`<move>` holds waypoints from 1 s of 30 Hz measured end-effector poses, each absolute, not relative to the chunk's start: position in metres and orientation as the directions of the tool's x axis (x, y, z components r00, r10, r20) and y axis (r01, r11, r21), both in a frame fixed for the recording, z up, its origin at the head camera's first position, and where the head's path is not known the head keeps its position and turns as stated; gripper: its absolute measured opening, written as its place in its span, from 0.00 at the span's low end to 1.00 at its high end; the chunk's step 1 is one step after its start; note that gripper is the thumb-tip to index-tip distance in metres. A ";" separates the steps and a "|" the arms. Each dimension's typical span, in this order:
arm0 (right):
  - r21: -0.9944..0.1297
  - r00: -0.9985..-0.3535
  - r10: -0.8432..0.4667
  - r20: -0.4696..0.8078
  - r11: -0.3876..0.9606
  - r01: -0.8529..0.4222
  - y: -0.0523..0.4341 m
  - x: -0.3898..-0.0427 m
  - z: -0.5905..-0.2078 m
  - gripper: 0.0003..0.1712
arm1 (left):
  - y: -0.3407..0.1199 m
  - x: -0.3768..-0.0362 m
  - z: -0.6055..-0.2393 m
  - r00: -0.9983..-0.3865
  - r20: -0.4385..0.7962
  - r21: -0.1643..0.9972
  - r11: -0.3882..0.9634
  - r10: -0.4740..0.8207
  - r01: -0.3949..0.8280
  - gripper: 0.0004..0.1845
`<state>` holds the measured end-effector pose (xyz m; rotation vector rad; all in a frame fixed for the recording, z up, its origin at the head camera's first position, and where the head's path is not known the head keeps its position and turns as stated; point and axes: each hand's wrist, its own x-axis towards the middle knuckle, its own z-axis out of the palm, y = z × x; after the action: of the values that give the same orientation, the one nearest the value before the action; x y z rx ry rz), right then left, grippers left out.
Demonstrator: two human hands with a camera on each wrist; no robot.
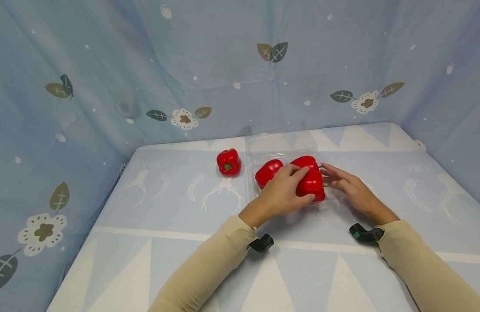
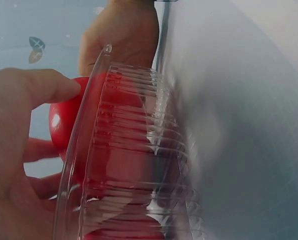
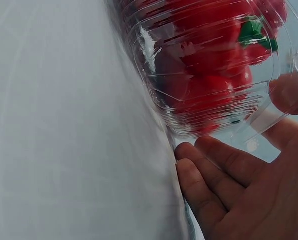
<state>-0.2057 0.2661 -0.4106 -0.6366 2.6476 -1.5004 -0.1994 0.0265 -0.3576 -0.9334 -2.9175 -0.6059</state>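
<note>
While the left hand point(image 1: 283, 190) is gripping a red pepper point(image 1: 314, 184), the loose-fingered right hand point(image 1: 348, 187) is flanking a clear container point(image 1: 279, 147).

Over there on the surface point(image 1: 173, 216) sits a box point(image 1: 251, 180), its lid point(image 1: 280, 143) folded back on the far side. In the box lie peppers point(image 1: 312, 185), one left, others right. A lone pepper point(image 1: 229, 163) rests left of the box. The left hand point(image 1: 283, 191) is over the right-side peppers, the right hand point(image 1: 353, 190) beside the box's right end. A curtain point(image 1: 224, 52) hangs behind.
</note>
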 end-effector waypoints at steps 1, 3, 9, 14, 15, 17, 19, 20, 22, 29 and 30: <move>-0.829 -0.917 -0.363 0.167 0.452 -0.330 0.266 -0.206 -0.411 0.32 | 0.026 -0.199 -0.358 -0.817 0.132 0.361 0.741 0.561 0.567 0.39; -0.832 -0.919 -0.360 0.163 0.450 -0.324 0.266 -0.206 -0.411 0.32 | 0.025 -0.199 -0.357 -0.811 0.131 0.364 0.733 0.571 0.575 0.38; -0.831 -0.920 -0.350 0.177 0.448 -0.330 0.264 -0.205 -0.414 0.30 | 0.025 -0.199 -0.357 -0.797 0.145 0.356 0.721 0.586 0.595 0.37; -0.812 -0.926 -0.334 0.177 0.482 -0.329 0.263 -0.204 -0.414 0.30 | 0.027 -0.199 -0.358 -0.792 0.163 0.341 0.719 0.589 0.605 0.37; -0.811 -0.927 -0.332 0.175 0.486 -0.327 0.263 -0.204 -0.414 0.30 | 0.027 -0.199 -0.358 -0.791 0.167 0.336 0.720 0.589 0.607 0.37; -0.810 -0.929 -0.327 0.172 0.490 -0.322 0.263 -0.203 -0.413 0.29 | 0.028 -0.199 -0.358 -0.789 0.173 0.322 0.723 0.590 0.611 0.37; -0.818 -0.931 -0.325 0.169 0.481 -0.316 0.262 -0.203 -0.413 0.29 | 0.029 -0.200 -0.358 -0.788 0.175 0.307 0.728 0.591 0.614 0.37; -0.822 -0.931 -0.325 0.168 0.475 -0.315 0.261 -0.203 -0.413 0.30 | 0.029 -0.200 -0.358 -0.788 0.174 0.299 0.731 0.590 0.614 0.38; -0.828 -0.932 -0.324 0.161 0.470 -0.306 0.261 -0.202 -0.414 0.30 | 0.029 -0.200 -0.358 -0.790 0.168 0.288 0.737 0.590 0.612 0.38; -0.830 -0.935 -0.317 0.158 0.471 -0.299 0.260 -0.202 -0.415 0.30 | 0.028 -0.201 -0.356 -0.774 0.152 0.270 0.728 0.614 0.630 0.37; -0.828 -0.935 -0.316 0.160 0.472 -0.301 0.260 -0.202 -0.415 0.30 | 0.027 -0.201 -0.356 -0.772 0.150 0.273 0.725 0.617 0.633 0.36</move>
<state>-0.2024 0.2596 -0.4149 -0.5621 2.6821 -1.5044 -0.2014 0.0272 -0.3557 -1.0416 -2.8720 -0.4822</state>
